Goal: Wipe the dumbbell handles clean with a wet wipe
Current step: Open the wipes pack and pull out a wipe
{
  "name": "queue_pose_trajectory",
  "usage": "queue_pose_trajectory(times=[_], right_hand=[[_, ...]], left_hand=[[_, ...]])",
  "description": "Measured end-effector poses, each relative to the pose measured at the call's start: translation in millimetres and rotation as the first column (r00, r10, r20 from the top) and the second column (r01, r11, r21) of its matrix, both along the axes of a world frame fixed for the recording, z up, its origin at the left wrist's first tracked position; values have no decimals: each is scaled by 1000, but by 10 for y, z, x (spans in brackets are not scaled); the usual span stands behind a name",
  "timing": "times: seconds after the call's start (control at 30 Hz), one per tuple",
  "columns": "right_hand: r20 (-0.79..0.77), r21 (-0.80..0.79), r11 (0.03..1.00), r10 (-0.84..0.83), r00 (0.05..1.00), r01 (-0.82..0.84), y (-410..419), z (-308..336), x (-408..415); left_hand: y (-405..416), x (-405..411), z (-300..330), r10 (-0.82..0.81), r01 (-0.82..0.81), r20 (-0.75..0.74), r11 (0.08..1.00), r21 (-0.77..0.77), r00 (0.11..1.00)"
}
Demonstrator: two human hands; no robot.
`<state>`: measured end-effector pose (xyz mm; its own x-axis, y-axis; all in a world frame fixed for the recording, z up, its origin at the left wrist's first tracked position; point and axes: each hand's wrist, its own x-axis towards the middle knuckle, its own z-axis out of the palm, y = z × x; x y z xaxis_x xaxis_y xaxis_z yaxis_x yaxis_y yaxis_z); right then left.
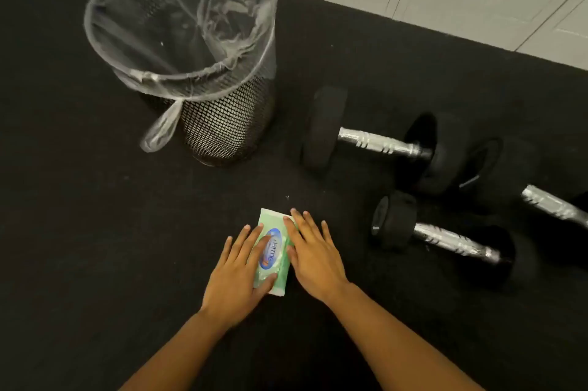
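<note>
here both hands are lying flat on the wipe pack (273,253) on the black floor (95,231), the left hand (237,276) pinning it, the right hand (313,258) likely reaching for the flap; neither grip is curling, fingers straight. the dumbbells (378,141) are waiting just right, the lined bin (191,56) standing ready for used wipes.

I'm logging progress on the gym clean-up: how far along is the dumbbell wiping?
Barely started. Done: nothing visible; no wipe is out, and the lined bin shows no used wipe that I can make out. In hand: the left hand and right hand rest with straight fingers on the green wipe pack on the floor. Left: pull a wipe, then clean all three dumbbell handles.
</note>
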<state>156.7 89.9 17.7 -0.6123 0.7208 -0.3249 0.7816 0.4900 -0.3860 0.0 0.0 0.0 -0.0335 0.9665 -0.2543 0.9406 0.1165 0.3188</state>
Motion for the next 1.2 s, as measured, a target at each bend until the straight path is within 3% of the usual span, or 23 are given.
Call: queue_pose_trajectory(times=[0.13,0.23,0.4,0.5,0.67,0.83,0.97,1.03,1.2], right_hand=[[24,75,996,53,998,-55,-9,-293,-11],[-19,123,992,29,999,-26,-66,-435,9],[-2,151,989,6,1000,-6,-92,-470,30],[8,130,991,10,1000,-11,-87,-457,31],[23,128,991,28,999,-30,-73,-420,38],[21,195,981,8,1000,-12,-49,-360,0],[-124,276,960,-12,992,46,-79,-287,-70],[-178,290,955,-5,984,57,-118,-266,-120],[-121,212,977,-11,993,37,-132,-237,-257]], left_hand=[[163,-15,-92,-119,133,-101,980,147,988],[249,-45,-126,-236,248,-84,947,204,968],[477,-113,-49,-310,342,-193,926,158,931],[501,-126,-21,-261,297,-206,940,169,943],[408,-96,-32,-172,187,-76,940,284,982],[135,-9,-119,-4,-52,159,937,345,987],[-40,48,-243,113,-240,339,901,361,934],[-71,64,-287,146,-285,372,891,352,917],[-59,67,-300,145,-296,386,883,365,911]])
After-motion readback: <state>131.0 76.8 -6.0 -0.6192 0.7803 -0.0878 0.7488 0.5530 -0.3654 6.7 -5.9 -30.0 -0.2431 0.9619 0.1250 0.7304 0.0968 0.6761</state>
